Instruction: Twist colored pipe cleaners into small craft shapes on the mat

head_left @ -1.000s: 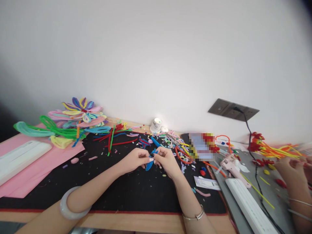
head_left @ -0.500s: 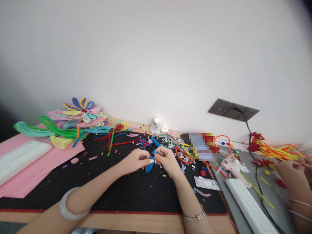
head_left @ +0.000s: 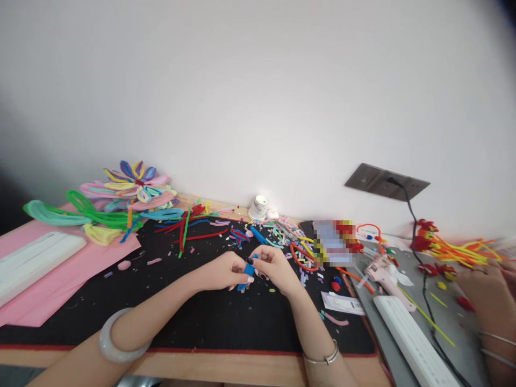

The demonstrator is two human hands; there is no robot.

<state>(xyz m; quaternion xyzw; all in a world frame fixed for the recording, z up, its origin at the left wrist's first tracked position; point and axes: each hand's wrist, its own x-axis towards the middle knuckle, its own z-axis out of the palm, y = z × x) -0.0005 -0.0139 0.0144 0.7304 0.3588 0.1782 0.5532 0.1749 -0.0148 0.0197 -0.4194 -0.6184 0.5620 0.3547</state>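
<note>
Between my two hands is a small bundle of blue pipe cleaner (head_left: 249,270), bent into a compact shape above the black mat (head_left: 173,317). My left hand (head_left: 226,270) pinches its left and lower side between thumb and fingers. With thumb and fingertips my right hand (head_left: 272,264) grips its upper right end. The fingers hide part of the bundle. Just behind my hands lie a blue-and-red bent pipe-cleaner piece (head_left: 239,237) and a short blue piece (head_left: 258,235).
Red, green and blue pipe cleaners (head_left: 185,231) and a pipe-cleaner flower (head_left: 139,185) lie left. Many cut bits surround scissors (head_left: 287,231). A paper cup (head_left: 258,207) stands behind. To the right are a glue gun (head_left: 385,277), a black cord (head_left: 424,290) and another person's hands (head_left: 481,282).
The blue bundle has turned between my fingers and now looks shorter and more upright. Both my hands have shifted only slightly. The other person's hands at right have also moved a little.
</note>
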